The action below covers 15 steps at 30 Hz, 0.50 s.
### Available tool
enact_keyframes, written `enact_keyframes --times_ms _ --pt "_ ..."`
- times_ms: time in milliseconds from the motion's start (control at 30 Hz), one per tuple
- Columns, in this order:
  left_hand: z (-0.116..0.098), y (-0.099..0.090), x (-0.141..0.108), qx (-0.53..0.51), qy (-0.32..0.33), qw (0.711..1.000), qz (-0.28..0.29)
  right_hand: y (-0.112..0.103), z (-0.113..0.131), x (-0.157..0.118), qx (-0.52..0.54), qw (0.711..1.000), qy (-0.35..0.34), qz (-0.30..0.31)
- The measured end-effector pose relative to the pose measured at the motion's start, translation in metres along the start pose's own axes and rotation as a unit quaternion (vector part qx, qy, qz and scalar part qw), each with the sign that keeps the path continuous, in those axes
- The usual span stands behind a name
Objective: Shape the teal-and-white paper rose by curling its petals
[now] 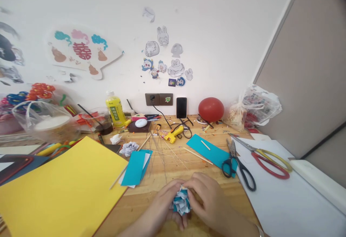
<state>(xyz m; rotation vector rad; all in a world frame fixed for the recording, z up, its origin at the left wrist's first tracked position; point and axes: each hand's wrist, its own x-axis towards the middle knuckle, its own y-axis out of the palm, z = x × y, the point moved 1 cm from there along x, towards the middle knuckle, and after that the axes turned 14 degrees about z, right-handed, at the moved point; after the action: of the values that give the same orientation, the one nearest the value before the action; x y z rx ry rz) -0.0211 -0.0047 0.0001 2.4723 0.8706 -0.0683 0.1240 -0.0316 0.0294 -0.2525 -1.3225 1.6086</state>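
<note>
Between my two hands, low in the middle of the head view, is a crumpled paper flower [181, 201] in blue and white. My left hand [165, 201] wraps round it from the left and below, some of its fingers showing under the paper. From the right, my right hand [204, 195] grips the flower's upper edge between thumb and fingers. Beyond the hands lie blue paper strips [133, 168] with white sheets beneath. A longer blue paper strip [208, 150] carries a short stick, and black-handled scissors [239, 168] rest across its right end.
Yellow paper [65, 190] covers the left side; white paper [292, 193] covers the right, with red-and-yellow-handled scissors [270, 163] on it. A yellow glue gun [173, 135] with its cord lies farther back. Along the wall stand a yellow bottle [115, 111], a phone [181, 108] and a red balloon [211, 109].
</note>
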Motion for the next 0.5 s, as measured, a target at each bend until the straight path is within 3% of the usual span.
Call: enact_keyframes --times_ms 133,367,500 --pt "-0.0005 0.0007 -0.0014 -0.009 0.014 1.0 0.002 0.0019 -0.0011 -0.0006 -0.014 1.0 -0.001 0.008" --pt "0.0008 -0.0002 0.0011 -0.009 0.02 1.0 -0.007 0.0057 -0.0035 -0.0011 0.038 0.997 0.061 0.024" --pt "-0.0012 0.0015 -0.0002 -0.008 0.018 1.0 0.0 0.0062 -0.0036 -0.001 -0.01 0.998 0.05 0.023"
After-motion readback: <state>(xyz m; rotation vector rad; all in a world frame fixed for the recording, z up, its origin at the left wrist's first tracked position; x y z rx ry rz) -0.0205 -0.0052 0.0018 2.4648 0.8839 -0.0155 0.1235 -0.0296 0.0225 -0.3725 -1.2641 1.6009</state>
